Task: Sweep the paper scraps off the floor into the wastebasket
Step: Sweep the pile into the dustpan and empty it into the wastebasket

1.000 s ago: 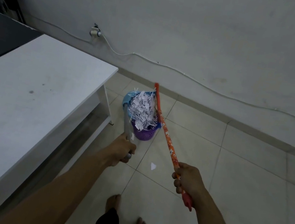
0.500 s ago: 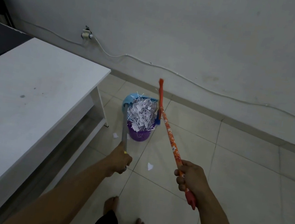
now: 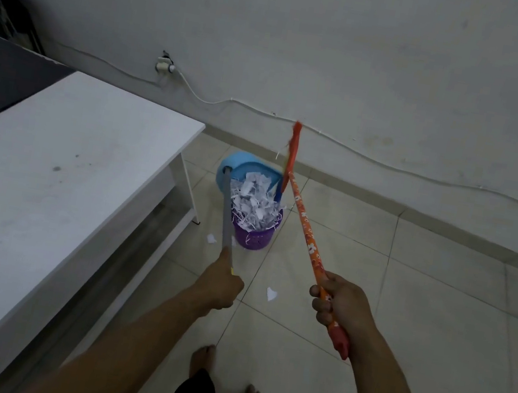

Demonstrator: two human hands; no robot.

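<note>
Wastebasket (image 3: 252, 238) rim mostly buried under scraps (image 3: 253, 202); dustpan (image 3: 238, 166) partly behind heap.

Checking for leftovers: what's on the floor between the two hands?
Head view: one small white torn paper scrap lies on the pale tiled floor between the left hand and the right hand; otherwise bare.

The left forearm (image 3: 129, 346) reaches in from 7 o'clock. The left hand (image 3: 222, 284) grips the grey dustpan handle (image 3: 227, 215), thumb (image 3: 225, 257) lying up the shaft toward 12. The right forearm (image 3: 396, 391) enters from 5 o'clock. The right hand (image 3: 340, 304) curls its fingers (image 3: 318, 305) round the orange broom handle (image 3: 307, 228). Two bare feet (image 3: 202, 358) stand at 6 o'clock.
</note>
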